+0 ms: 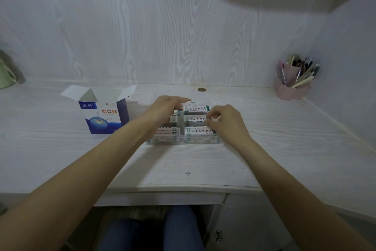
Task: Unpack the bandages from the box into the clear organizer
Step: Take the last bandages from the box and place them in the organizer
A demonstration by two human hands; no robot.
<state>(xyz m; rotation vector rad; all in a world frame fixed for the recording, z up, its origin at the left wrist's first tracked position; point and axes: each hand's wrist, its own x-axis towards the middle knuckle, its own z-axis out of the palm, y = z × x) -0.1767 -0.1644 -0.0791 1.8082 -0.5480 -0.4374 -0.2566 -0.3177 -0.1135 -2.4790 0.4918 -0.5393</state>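
Both hands reach over the clear organizer point(183, 140) mid-desk. The left hand point(164, 108) hovers, fingers extended; the right hand point(223, 120) pinches a bandage point(195, 118). Five stacks show; one open box point(103, 112) stands left.

White desk point(203, 161): open box point(103, 112), clear organizer point(183, 140), pink pen holder point(293, 90)

The left hand point(165, 108) hides the clear organizer's point(183, 140) left compartments.

Head-worn view, angled down over desk point(203, 161)
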